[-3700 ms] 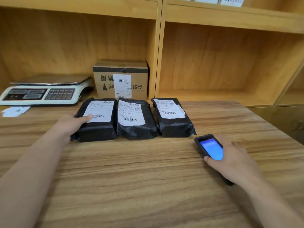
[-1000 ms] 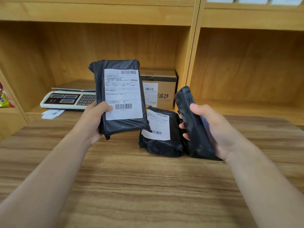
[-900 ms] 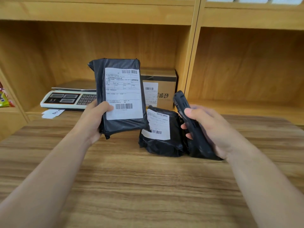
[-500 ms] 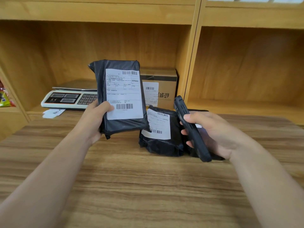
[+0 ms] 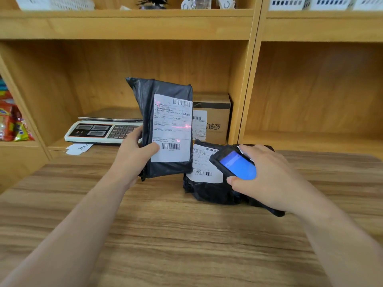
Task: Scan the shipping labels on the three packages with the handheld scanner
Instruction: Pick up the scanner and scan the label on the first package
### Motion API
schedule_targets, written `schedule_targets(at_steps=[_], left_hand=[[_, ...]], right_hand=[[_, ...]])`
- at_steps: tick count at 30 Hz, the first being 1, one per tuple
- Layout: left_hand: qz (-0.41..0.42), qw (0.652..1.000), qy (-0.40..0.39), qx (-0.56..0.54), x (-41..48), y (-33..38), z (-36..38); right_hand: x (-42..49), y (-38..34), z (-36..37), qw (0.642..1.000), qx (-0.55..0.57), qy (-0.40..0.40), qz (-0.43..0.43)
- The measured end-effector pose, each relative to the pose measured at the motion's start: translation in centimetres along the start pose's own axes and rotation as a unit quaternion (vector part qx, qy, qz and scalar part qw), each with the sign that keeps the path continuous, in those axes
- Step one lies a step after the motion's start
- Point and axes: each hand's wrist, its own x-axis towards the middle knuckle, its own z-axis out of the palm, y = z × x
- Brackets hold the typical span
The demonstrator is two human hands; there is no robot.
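Observation:
My left hand (image 5: 132,156) holds a black package (image 5: 163,129) upright above the wooden table (image 5: 165,235), its white shipping label (image 5: 172,129) facing me. A red scan line crosses the label's middle. My right hand (image 5: 267,179) grips the black handheld scanner (image 5: 234,164), its blue screen turned up toward me and its front end aimed at the held package. A second black package (image 5: 207,183) with a white label lies flat on the table under the scanner. A third black package (image 5: 257,148) is mostly hidden behind my right hand.
A weighing scale (image 5: 103,129) sits on the shelf at the left, with a paper slip (image 5: 78,148) in front of it. A cardboard box (image 5: 211,117) with a label stands behind the packages. Snack bags (image 5: 12,123) fill the far-left shelf. White baskets (image 5: 323,3) line the top shelf.
My right hand has turned the scanner from edge-on to screen-up and aimed it at the held package. A red scan line now shows on the label. The left hand holds steady.

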Motion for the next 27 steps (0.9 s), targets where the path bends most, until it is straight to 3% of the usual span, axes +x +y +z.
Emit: schedule_targets(at_steps=[18,27], left_hand=[[-0.032,0.999,0.003,-0.020,0.31,-0.20,-0.44],[-0.031,0.999,0.010,-0.044,0.20,0.22,-0.60]], right_hand=[[-0.46,-0.15,-0.21,0.994,0.028,-0.095,-0.035],[-0.57,-0.19,-0.40,0.995,0.032,-0.088,-0.037]])
